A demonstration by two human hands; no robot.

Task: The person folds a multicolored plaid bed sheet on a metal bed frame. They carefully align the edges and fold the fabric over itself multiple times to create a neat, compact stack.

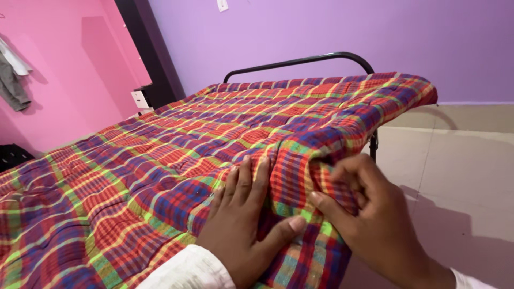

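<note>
A plaid quilt (160, 160) in red, blue, green and yellow covers a folding bed. My left hand (241, 225) lies flat on the quilt near its right edge, fingers spread and pointing away from me, thumb against a fold. My right hand (369, 214) pinches the quilt's edge where it hangs over the bed's side, fingers curled around a bunched fold of the cloth. Both wrists show white sleeves.
The bed's black metal rail (300, 61) arches at the far end by a purple wall. A pink wall (64, 69) with hanging clothes (12, 75) is at left. A dark door frame (150, 48) stands between the walls. Beige tiled floor (460, 160) lies to the right.
</note>
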